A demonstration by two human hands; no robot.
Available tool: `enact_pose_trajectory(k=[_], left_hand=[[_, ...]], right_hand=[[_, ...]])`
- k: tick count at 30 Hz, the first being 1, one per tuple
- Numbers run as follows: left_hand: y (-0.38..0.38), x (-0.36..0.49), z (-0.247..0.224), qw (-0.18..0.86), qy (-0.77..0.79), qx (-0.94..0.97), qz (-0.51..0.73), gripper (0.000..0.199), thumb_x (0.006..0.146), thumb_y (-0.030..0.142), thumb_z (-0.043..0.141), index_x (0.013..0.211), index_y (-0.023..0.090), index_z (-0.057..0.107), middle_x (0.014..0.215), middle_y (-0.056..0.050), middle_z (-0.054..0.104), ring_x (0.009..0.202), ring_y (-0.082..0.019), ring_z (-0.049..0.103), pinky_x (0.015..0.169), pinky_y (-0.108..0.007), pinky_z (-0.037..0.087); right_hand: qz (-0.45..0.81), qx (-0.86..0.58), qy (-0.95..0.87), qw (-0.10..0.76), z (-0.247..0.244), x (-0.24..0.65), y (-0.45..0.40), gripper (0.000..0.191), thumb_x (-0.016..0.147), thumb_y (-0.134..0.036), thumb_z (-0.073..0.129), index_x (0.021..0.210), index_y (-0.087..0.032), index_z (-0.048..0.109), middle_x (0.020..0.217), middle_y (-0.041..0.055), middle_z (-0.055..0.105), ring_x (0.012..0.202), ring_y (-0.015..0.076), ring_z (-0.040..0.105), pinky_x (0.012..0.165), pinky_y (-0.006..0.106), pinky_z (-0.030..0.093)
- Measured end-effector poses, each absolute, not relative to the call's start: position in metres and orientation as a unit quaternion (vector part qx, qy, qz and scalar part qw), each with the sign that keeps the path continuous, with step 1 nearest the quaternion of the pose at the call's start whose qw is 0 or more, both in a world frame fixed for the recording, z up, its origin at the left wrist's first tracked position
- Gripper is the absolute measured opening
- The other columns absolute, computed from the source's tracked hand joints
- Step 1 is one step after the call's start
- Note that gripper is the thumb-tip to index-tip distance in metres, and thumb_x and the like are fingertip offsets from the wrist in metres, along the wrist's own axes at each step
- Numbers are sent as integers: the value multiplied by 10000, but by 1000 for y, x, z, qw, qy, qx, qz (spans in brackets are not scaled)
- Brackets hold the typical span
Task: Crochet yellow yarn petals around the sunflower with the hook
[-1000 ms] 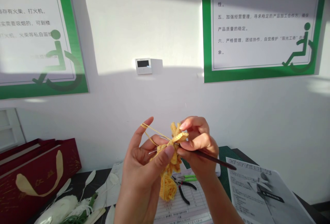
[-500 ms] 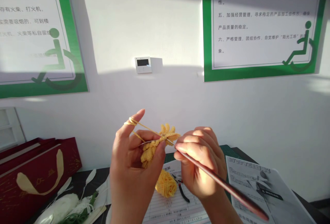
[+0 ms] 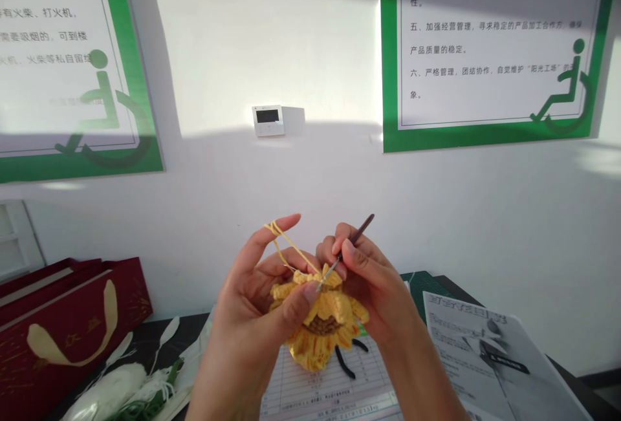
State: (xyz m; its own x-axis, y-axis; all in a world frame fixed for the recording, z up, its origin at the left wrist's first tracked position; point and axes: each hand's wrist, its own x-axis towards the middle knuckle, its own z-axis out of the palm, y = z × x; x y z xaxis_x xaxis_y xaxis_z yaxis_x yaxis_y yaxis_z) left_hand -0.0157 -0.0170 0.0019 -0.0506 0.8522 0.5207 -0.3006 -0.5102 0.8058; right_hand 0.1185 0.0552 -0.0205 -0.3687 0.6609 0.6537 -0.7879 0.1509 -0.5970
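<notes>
A yellow crocheted sunflower (image 3: pixel 323 327) with a brown centre and pointed petals sits in my left hand (image 3: pixel 257 304), pinched between thumb and fingers. Yellow yarn (image 3: pixel 291 249) runs from it up to my raised left index finger and loops around that finger. My right hand (image 3: pixel 369 285) holds a crochet hook (image 3: pixel 352 245) with a dark wooden handle pointing up and to the right. The hook's thin metal tip sits in the flower's top edge, next to my left thumb.
Below my hands lies a printed form (image 3: pixel 325 395) beside black-handled pliers (image 3: pixel 345 361), partly hidden by the flower. A printed instruction sheet (image 3: pixel 495 356) lies on a green cutting mat (image 3: pixel 422 285). A dark red gift bag (image 3: pixel 72 324) and white fibre (image 3: pixel 107 392) are at left.
The hook has swung from pointing down and right to pointing up and right, with its tip in the flower. The flower has turned to show its brown centre, and my hands are closer together.
</notes>
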Motion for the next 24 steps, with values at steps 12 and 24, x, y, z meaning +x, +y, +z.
enact_pose_trajectory(k=[12,24], left_hand=[[-23,-11,5,386,232,540,712,722,784,163,860,1406,347,545,912,-11,768,749,-183,717,660,-269,595],[-19,-16,-1,478,175,578,638,856,794,182,855,1540,330,461,790,-4,712,686,-151,637,611,-225,535]], right_hand=[[525,94,-545,647,-21,110,43,266,896,-381,775,839,-250,550,746,-41,584,663,120,510,639,249,425],[583,145,-547,583,-23,107,45,250,912,-382,735,855,-261,524,724,-60,486,605,107,450,626,264,401]])
